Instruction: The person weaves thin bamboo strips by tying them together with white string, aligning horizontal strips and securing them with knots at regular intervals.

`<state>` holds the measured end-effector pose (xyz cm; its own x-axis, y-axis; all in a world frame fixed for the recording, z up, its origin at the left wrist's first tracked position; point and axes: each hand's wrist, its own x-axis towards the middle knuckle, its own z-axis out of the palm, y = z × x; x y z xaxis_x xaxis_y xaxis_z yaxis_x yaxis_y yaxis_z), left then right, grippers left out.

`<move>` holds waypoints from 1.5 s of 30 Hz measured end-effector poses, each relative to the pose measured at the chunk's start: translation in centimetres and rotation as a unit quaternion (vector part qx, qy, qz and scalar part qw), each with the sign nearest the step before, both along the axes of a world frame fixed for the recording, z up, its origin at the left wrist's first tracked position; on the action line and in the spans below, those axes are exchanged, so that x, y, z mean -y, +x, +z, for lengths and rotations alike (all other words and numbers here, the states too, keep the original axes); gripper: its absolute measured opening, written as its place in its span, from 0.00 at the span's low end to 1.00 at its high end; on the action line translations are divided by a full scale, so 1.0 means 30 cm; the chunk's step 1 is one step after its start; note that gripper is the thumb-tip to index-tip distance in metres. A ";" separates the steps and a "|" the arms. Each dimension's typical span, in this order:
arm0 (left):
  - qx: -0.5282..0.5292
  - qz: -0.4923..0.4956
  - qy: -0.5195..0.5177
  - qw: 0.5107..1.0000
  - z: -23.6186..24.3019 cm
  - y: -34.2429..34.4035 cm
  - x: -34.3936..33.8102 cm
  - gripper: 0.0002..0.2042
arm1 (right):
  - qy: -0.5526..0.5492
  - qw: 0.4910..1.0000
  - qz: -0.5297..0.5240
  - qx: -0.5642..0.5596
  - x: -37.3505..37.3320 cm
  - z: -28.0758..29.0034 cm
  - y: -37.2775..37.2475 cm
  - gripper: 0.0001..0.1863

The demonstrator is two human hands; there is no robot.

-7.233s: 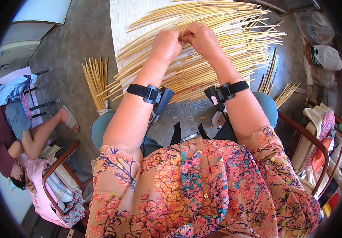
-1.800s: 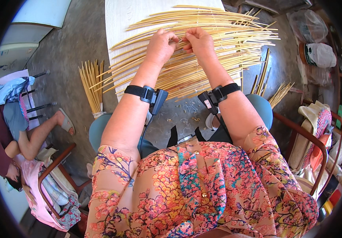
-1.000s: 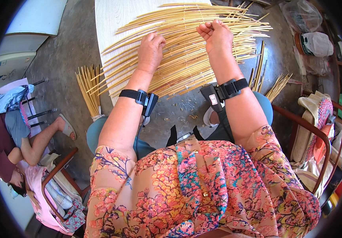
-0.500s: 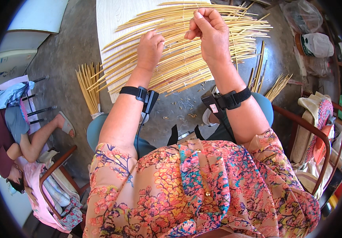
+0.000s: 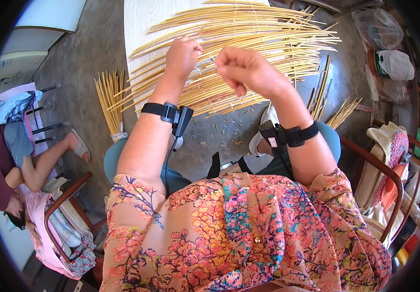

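A mat of thin yellow-brown stalks, crossed by rows of pale thread, lies over a white wood-grain board. Above the mat's left part is my left hand, closed, thumb against the curled fingers. A short bit of white thread shows beside it. My right hand hovers over the mat's middle, its thumb and forefinger pinched together and turned toward the left hand. Whatever either pinch holds is too fine or too hidden to make out. Black straps with small boxes circle both wrists.
Bundles of stalks stand at the left and right of the board. Cut stalk bits and thread scraps litter the floor. Wooden-armed chairs flank me, and a seated person is at far left. Plastic bags lie at far right.
My right hand has come down and toward me, turning its fingers left toward the left hand. The left hand stays nearly in place over the mat.
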<state>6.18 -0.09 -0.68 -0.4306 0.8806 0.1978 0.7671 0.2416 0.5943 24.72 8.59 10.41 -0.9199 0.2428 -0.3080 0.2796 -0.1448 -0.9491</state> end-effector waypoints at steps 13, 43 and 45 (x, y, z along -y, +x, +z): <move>-0.090 -0.024 -0.097 0.991 0.051 -0.009 -0.027 0.03 | 0.246 0.962 0.104 0.054 0.057 -0.053 -0.011 0.06; -0.098 0.034 -0.110 0.989 0.041 -0.131 -0.093 0.12 | 0.626 0.778 -0.010 -0.045 -0.007 -0.325 -0.109 0.09; -0.116 0.040 -0.106 0.987 0.045 -0.126 -0.094 0.12 | 0.650 0.759 0.026 -0.036 -0.005 -0.318 -0.108 0.11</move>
<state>2.40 2.74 0.66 -0.4654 0.8777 0.1143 0.8501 0.4073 0.3339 21.49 8.73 0.87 -0.9415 0.2622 0.2119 0.1944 0.9358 -0.2940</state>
